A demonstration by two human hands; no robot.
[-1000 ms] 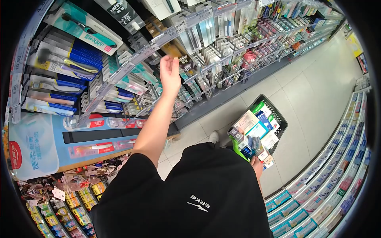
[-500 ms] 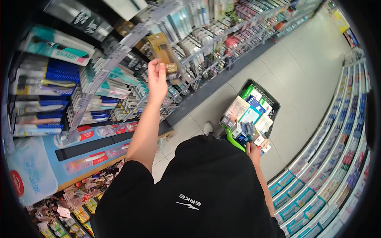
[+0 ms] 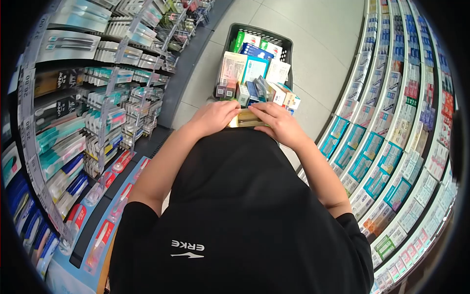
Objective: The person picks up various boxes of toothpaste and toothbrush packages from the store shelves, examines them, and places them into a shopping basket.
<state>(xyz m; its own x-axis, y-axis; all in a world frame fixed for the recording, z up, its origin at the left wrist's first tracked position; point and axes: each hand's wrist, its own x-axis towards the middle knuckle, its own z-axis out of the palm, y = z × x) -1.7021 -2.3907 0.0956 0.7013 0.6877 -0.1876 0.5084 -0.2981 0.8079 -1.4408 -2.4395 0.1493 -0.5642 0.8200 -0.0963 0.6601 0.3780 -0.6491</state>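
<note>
My left hand point(image 3: 214, 117) and my right hand point(image 3: 280, 124) meet in front of my chest, both gripping a gold-brown pack point(image 3: 247, 118) held flat between them. Just beyond my fingers stands a black shopping basket point(image 3: 289, 47) on the floor, piled with several boxes in white, blue and green. The near end of the pack is hidden by my black shirt.
Shelves of toothbrush packs point(image 3: 73, 132) line the left side of the aisle. Curved shelves of small boxed goods point(image 3: 391, 127) line the right. Pale floor tiles point(image 3: 318, 54) run ahead past the basket.
My left hand came down from the toothbrush shelf with the gold pack and joined my right hand at the basket. The view swung from the left shelves down the aisle.
</note>
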